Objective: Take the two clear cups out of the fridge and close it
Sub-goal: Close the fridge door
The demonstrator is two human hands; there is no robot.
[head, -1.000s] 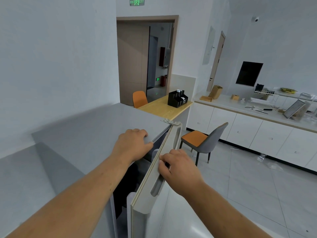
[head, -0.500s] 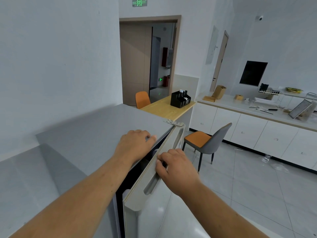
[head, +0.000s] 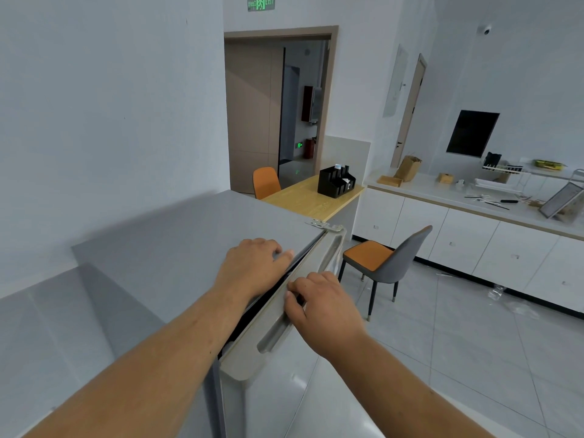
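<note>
The fridge door [head: 252,349] stands barely ajar, a thin dark gap showing beside the fridge top [head: 189,248]; the right hand [head: 325,306] curls its fingers into the door's recessed handle, gripping it, while the left hand [head: 252,267] lies flat and empty on the fridge top just beside the gap. Whichever way the door is going, the flat hand should steady the cabinet with its fingertips clear of the gap. Counted: one fridge, two hands, no clear cups in view, two orange-seated chairs beyond the fridge.
</note>
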